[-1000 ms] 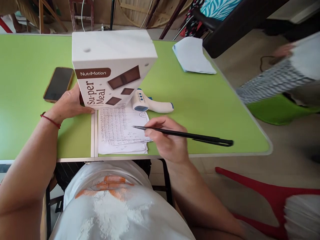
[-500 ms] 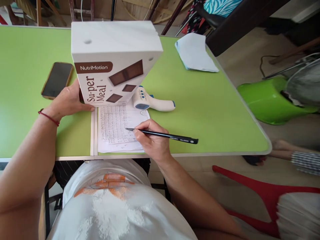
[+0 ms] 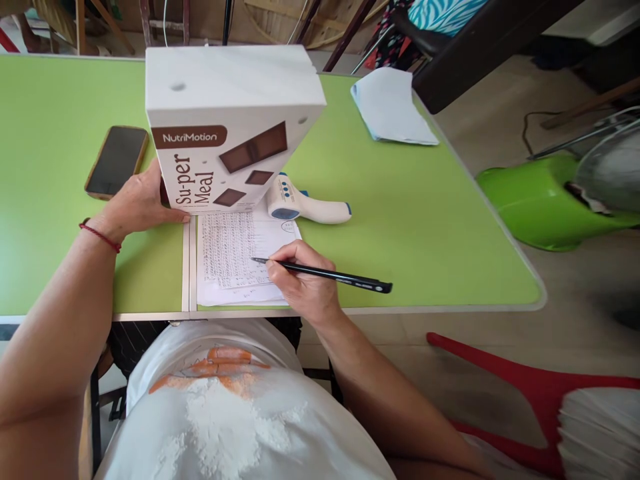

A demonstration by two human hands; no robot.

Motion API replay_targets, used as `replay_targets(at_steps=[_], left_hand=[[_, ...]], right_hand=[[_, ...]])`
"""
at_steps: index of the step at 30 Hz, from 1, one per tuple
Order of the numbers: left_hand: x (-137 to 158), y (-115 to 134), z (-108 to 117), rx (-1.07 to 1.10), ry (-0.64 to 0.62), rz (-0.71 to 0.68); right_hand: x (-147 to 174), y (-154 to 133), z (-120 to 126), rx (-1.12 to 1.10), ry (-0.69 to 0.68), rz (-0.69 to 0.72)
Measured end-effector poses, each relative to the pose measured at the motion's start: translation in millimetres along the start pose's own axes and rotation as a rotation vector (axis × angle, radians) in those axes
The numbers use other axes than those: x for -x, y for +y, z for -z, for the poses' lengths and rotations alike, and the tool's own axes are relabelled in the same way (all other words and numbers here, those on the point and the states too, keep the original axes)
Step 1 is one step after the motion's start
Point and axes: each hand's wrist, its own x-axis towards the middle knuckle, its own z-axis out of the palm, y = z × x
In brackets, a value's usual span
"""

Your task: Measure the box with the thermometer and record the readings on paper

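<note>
- Take the middle of the white sheets of paper with small dark handwriting (image 3: 227, 250) as the middle of the clock.
- The right hand (image 3: 307, 283) is shut tight on a long, thin black pen (image 3: 335, 272), with thumb and finger near its point. The tip is at the right side of the writing; I cannot tell if it touches.
- At 12 o'clock, a big white card box with brown pictures (image 3: 235, 133) stands up and hides the top of the sheets.
- The left hand (image 3: 143, 203) is at the box's low left corner, thumb by the front. The other fingers are partly hidden, so I cannot tell if they squeeze it.
- A thin red string bracelet (image 3: 100, 235) is on the left wrist.
- At 10 o'clock, a flat dark phone in a tan case (image 3: 117, 162) lies near that hand.
- Near 2 o'clock, a white and blue plastic thermometer gun (image 3: 313, 205) lies just beside the box. Farther out is a folded white paper (image 3: 395, 110).
- All these things are on a flat, bright green table (image 3: 425, 247).
</note>
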Motion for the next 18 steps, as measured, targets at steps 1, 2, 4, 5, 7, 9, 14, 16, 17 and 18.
replay_targets(at_steps=[1, 2, 4, 5, 7, 9, 14, 16, 17, 18], left_hand=[[-0.1, -2.6, -0.2, 0.011, 0.004, -0.025], [-0.1, -5.1, -0.3, 0.02, 0.006, -0.048], [-0.2, -8.5, -0.5, 0.019, 0.008, -0.071], [-0.3, -9.0, -0.5, 0.012, 0.009, -0.071], [-0.3, -7.4, -0.2, -0.001, 0.009, -0.058], [-0.3, -3.2, 0.3, 0.001, 0.008, -0.033], [-0.8, 2.4, 0.8, 0.053, 0.007, 0.04], [-0.7, 0.5, 0.6, 0.052, 0.013, 0.009], [-0.7, -0.5, 0.5, 0.042, 0.019, -0.012], [-0.5, -0.9, 0.6, 0.03, 0.023, -0.029]], right_hand=[[0.1, 0.3, 0.0, 0.002, -0.001, -0.005], [0.2, 0.6, -0.1, 0.003, -0.002, -0.01], [0.4, 1.0, -0.2, 0.003, -0.003, -0.016], [0.5, 1.1, -0.2, 0.001, -0.002, -0.018], [0.6, 0.7, -0.1, -0.004, 0.012, -0.02], [0.6, -0.2, 0.2, -0.01, 0.036, -0.02], [0.1, -1.8, 0.2, -0.001, 0.042, -0.059], [-0.1, -1.3, 0.0, -0.004, 0.03, -0.061], [-0.2, -1.0, 0.0, -0.008, 0.024, -0.055], [-0.3, -0.6, 0.0, -0.014, 0.019, -0.048]])
